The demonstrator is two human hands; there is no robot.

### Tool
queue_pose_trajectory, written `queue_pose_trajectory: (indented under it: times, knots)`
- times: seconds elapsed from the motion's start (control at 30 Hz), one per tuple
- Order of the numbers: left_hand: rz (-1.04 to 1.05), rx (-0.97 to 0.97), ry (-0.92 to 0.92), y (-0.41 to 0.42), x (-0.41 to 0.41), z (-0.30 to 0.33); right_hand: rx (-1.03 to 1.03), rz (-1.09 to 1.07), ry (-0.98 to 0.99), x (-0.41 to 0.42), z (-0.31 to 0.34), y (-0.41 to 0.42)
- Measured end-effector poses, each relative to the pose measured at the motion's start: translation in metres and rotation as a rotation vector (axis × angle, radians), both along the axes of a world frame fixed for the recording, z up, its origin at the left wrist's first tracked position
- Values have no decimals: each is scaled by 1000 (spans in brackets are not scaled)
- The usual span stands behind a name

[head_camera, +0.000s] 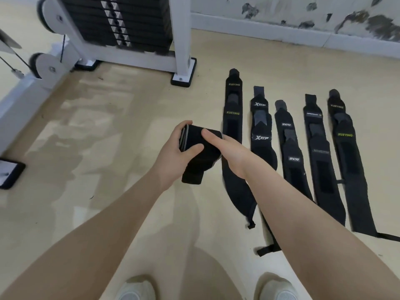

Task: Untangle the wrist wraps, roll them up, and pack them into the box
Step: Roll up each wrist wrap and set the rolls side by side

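My left hand (175, 155) grips a partly rolled black wrist wrap (198, 156) with grey edge stripes, held above the floor; its loose tail hangs down below the roll. My right hand (227, 151) holds the roll's right side, thumb lying across its top. Several black wrist wraps lie flat side by side on the floor to the right: one marked XUEYING (233, 118), one marked XTEP (260, 131), one with white lettering (291, 152), another (319, 152), and a second XUEYING one (346, 152). No box is clearly visible.
A white weight-stack machine (129, 29) with black plates stands at the back left, its foot (184, 76) near the wraps. A dark-edged object (9, 173) sits at the left edge. The white wall base (281, 31) runs along the back. My shoes (138, 289) are below.
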State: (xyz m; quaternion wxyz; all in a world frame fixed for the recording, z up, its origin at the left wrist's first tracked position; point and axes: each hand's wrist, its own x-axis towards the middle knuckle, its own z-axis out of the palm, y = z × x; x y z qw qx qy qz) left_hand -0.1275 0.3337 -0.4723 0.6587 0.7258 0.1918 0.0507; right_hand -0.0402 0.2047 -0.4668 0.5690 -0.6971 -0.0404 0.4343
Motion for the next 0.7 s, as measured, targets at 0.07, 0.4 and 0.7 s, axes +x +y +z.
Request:
queue_pose_trajectory:
  times: [0.07,0.4,0.7]
  knots:
    - [38,18,13,-1,1,2,102,9,-4,-1,-2,-3]
    - [-44,-17,199,-24,26,10,114,-300,-155,13,-4,-7]
    - [-119,105,84,-37,41,3,100,-357,141,19,-3,-23]
